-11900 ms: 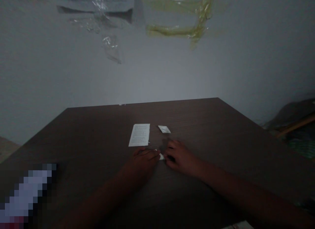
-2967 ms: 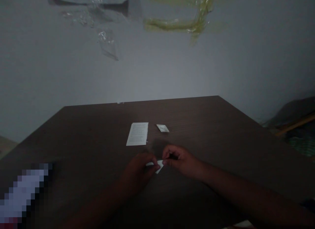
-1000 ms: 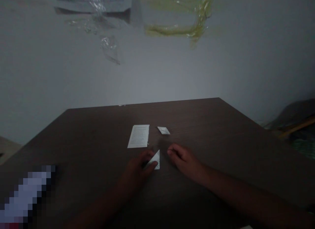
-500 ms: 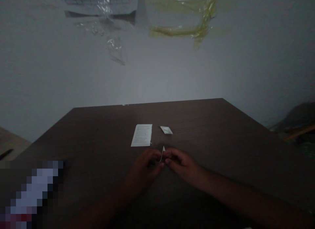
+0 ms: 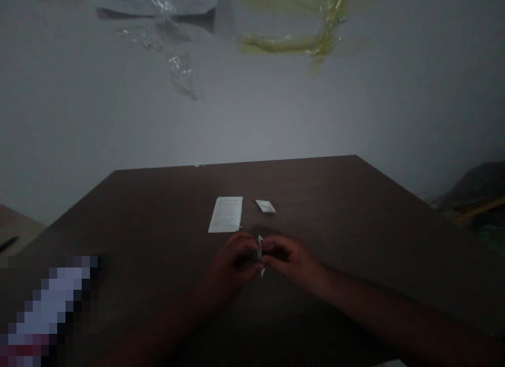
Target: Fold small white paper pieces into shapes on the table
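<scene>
My left hand (image 5: 236,259) and right hand (image 5: 290,256) are meeting at centre, fingers curling inward, thumbs nearest the body. Both forearms are converging from the lower corners, the right one showing more clearly than the dim left.

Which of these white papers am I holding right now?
The edge-on paper pinched between your left hand and right hand; the printed sheet and small folded piece lie beyond on the table.

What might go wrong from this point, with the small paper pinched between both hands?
The small paper may crumple or tear if the left hand and right hand pull unevenly. The fingers partly cover it and the light is dim, so a misaligned edge could go unnoticed. The left knuckles look close to the printed sheet and might nudge it.
</scene>
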`<action>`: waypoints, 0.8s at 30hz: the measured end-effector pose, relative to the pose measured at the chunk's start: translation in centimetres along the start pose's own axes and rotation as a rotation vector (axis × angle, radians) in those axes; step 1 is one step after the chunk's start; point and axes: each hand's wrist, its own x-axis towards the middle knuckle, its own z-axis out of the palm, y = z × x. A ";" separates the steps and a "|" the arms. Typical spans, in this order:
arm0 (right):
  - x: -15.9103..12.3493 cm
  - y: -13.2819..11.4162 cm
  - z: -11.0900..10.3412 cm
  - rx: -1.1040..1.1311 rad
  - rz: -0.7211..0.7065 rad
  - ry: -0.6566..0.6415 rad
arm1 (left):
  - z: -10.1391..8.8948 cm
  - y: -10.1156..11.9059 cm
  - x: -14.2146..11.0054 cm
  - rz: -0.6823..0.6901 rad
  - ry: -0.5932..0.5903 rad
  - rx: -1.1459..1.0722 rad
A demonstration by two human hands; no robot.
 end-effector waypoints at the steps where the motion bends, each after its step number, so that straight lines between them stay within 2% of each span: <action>1: 0.0 0.0 -0.1 -0.007 -0.006 -0.006 | 0.0 0.0 0.0 -0.005 -0.003 0.002; 9: 0.4 -0.6 -0.3 -0.097 -0.007 -0.031 | -0.1 0.0 0.1 -0.077 -0.032 0.061; 15: 0.5 -0.9 -0.3 -0.149 0.016 -0.017 | 0.0 -0.6 -0.3 -0.121 -0.009 0.101; 24: 0.6 -1.1 -0.3 -0.195 0.051 0.006 | 0.2 -0.3 -0.2 -0.068 -0.011 0.115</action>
